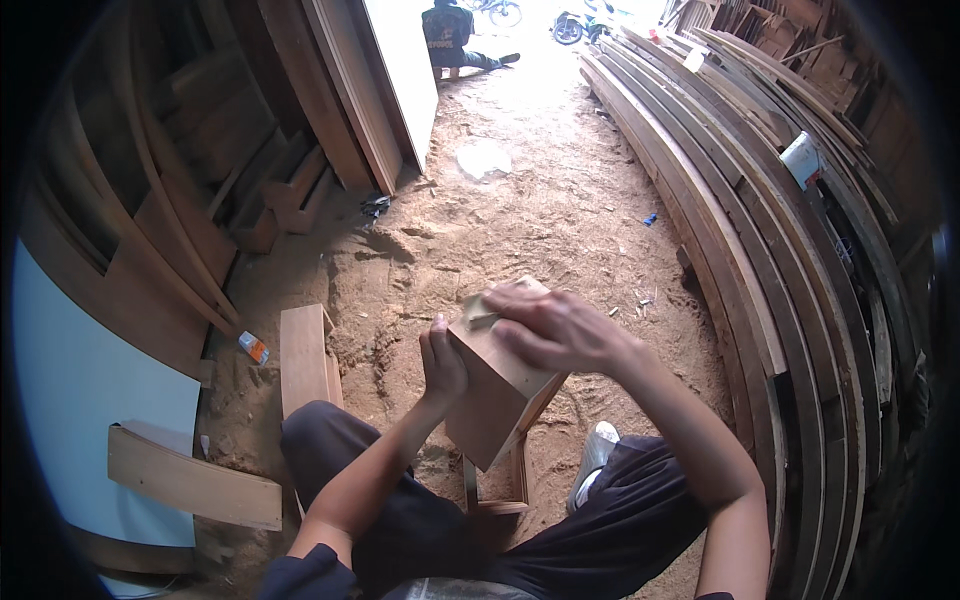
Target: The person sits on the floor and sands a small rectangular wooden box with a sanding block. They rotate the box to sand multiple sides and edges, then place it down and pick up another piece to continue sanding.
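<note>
A box-like wooden piece [488, 405] stands tilted between my knees, its pale top face turned up. My left hand [443, 365] grips its left side, with the fingers at the upper edge. On the top face my right hand [550, 325] presses down a folded, yellowish sheet that looks like sandpaper [478, 312]. The fingers of that hand lie over the sheet and hide part of it. Below the wooden piece shows an open wooden frame [497, 505], partly covered by it.
Long boards [700, 200] are stacked along the right. Wooden panels [310, 350] and a curved board [195, 478] lie at the left, near a small orange-and-white packet [253, 347]. Sawdust covers the floor [480, 230]. A person [450, 40] sits near the bright doorway.
</note>
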Tool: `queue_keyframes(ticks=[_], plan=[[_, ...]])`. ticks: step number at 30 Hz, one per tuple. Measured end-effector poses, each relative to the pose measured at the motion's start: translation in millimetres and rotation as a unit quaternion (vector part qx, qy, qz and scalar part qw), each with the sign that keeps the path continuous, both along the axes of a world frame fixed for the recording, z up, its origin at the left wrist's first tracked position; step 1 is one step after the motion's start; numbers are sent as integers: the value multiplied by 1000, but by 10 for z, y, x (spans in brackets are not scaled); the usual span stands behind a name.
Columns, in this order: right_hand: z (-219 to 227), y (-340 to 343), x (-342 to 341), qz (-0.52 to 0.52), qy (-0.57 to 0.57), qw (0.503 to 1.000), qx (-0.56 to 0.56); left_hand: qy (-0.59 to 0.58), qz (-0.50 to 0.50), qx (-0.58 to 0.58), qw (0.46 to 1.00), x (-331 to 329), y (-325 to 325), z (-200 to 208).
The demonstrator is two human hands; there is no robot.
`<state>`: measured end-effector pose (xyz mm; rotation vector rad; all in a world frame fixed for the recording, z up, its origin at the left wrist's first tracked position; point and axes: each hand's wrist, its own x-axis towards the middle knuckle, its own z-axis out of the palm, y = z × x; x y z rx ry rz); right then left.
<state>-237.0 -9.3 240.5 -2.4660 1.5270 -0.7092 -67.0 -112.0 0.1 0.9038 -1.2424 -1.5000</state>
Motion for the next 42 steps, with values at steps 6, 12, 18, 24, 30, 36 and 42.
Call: queue_keyframes(ticks=[6,12,18,24,30,36,42], plan=[[-59,13,595,46,-9,999,3,-2,55,-140,989,347,-217,-525],[134,13,213,-100,125,979,127,55,11,85,995,147,141,283],[361,40,162,-113,22,965,236,62,-17,104,993,238,411,950],[123,281,581,61,-10,998,28,87,-33,-81,992,269,267,191],[313,21,266,-76,-15,981,180,90,-102,61,989,325,223,575],[122,-140,103,-43,44,988,139,-100,1,-98,990,393,282,183],[-224,-128,191,21,75,991,-111,-11,-42,-21,999,283,294,300]])
